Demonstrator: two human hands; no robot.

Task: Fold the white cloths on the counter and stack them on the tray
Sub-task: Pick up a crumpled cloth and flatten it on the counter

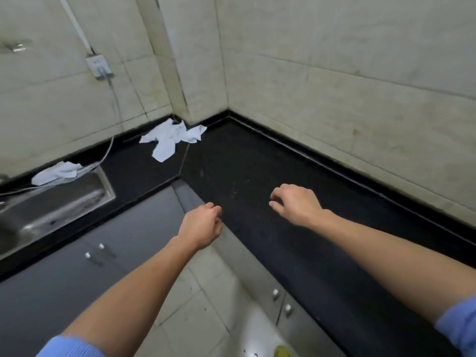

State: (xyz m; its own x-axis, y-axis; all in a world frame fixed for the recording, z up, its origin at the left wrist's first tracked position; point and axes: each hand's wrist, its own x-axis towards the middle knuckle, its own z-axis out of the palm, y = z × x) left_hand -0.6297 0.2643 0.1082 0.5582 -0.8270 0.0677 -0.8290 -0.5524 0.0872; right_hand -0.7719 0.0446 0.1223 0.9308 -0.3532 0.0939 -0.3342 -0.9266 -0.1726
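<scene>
Left hand (203, 225) fisted, empty, at edge of black stone worktop (257, 163); right hand (293, 202) loosely curled, empty, above it. Crumpled white cloths (171, 137) in far corner.

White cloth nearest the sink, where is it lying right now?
In the head view the cloth lies far left on the black counter, at the back rim of the steel sink, left of the crumpled cloth pile in the corner.

Both arms reach forward, bare below pushed-up blue sleeves. The left hand (201, 225) is seen from the back, its fingers curled into a loose fist that holds nothing. The right hand (296, 204) is palm down, wrist bent a little, fingers loosely curled and apart, gripping nothing.
</scene>
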